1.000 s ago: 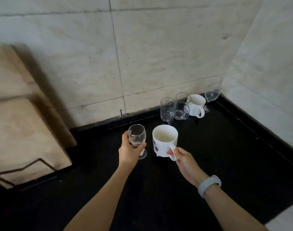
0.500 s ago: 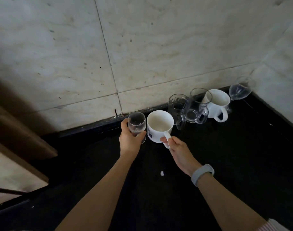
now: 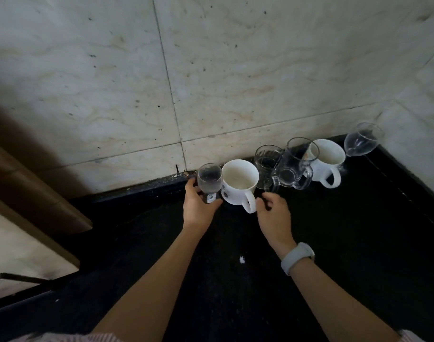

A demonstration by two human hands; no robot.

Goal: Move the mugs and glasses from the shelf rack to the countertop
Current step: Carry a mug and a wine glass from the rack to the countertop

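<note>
A row of drinkware stands on the black countertop (image 3: 334, 230) along the wall. At its left end is a small stemmed glass (image 3: 209, 181), with my left hand (image 3: 198, 208) wrapped around its stem and base. Beside it stands a white mug (image 3: 239, 183) with a printed side. My right hand (image 3: 273, 213) sits just behind the mug's handle, fingers loosely curled and touching or barely off it. Further right stand two clear glass mugs (image 3: 267, 166) (image 3: 296, 164), another white mug (image 3: 328, 159) and a wine glass (image 3: 362, 140).
Pale marble walls meet in the corner at the right. At the left, a brown-edged marble ledge (image 3: 26, 193) juts over the counter, with a dark metal frame (image 3: 16, 277) below it. A small white speck (image 3: 241, 259) lies on the counter.
Both hands moved forward and set the stemmed glass and white mug down at the left end of the row by the wall. My right hand has loosened from the mug's handle.
</note>
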